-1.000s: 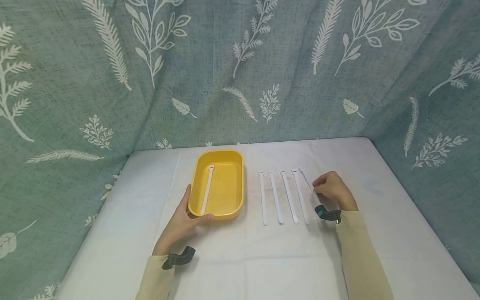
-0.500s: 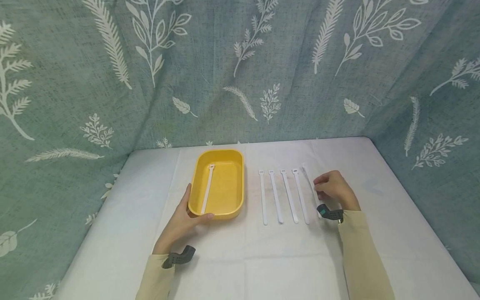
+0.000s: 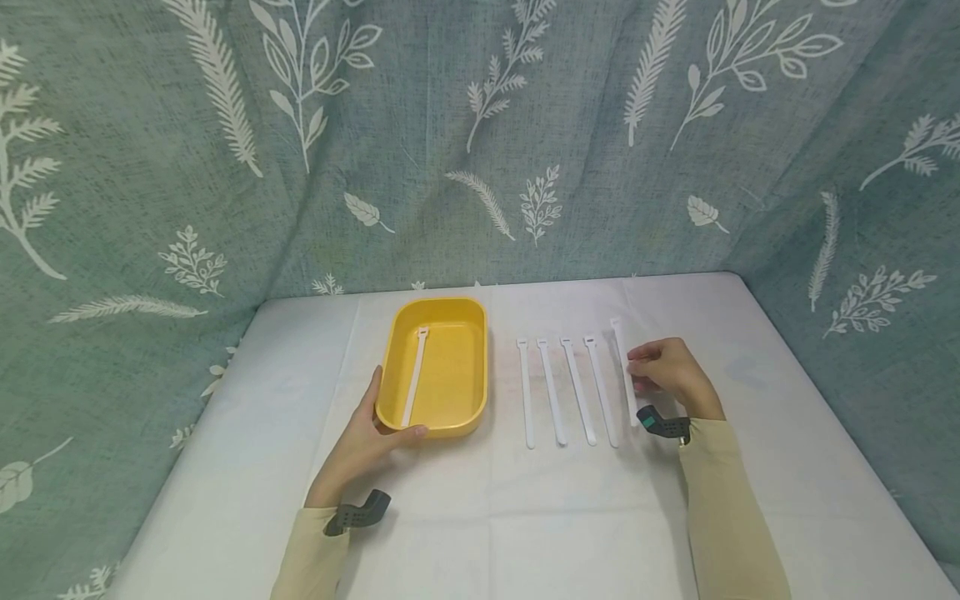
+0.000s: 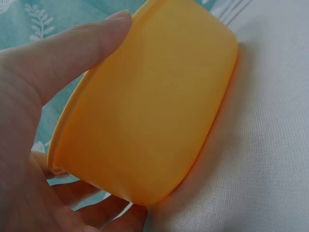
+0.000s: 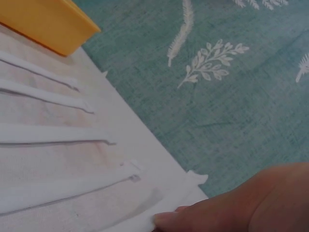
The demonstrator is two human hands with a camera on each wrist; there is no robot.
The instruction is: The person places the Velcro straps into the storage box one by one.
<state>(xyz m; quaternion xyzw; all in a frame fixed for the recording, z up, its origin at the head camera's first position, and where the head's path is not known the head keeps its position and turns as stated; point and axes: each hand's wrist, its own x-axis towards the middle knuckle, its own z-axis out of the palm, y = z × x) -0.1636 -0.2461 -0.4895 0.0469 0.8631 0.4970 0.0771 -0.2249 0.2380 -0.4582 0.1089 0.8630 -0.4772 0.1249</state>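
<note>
My left hand (image 3: pixel 365 446) grips the near left corner of a yellow plastic tray (image 3: pixel 471 425). In the left wrist view its thumb lies over the rim of the tray (image 4: pixel 159 92), with fingers curled beneath the corner. One white cable tie (image 3: pixel 415 379) with a slotted head lies lengthwise in the tray. My right hand (image 3: pixel 673 372) pinches another white cable tie (image 3: pixel 620 346) near its middle, head end pointing away and raised a little off the cloth. In the right wrist view, the thumb is on the held cable tie (image 5: pixel 174 200); the other fingers are mostly hidden.
Several more white cable ties, such as the leftmost cable tie (image 3: pixel 527 396) and the rightmost cable tie (image 3: pixel 602 396), lie in a row between tray and right hand. A white cloth (image 3: pixel 555 525) covers the table. A green leaf-patterned curtain (image 3: pixel 420 125) hangs behind and at both sides.
The right hand has lifted the outermost cable tie and turned it more upright, away from the row. The left hand and the tray have stayed put.
</note>
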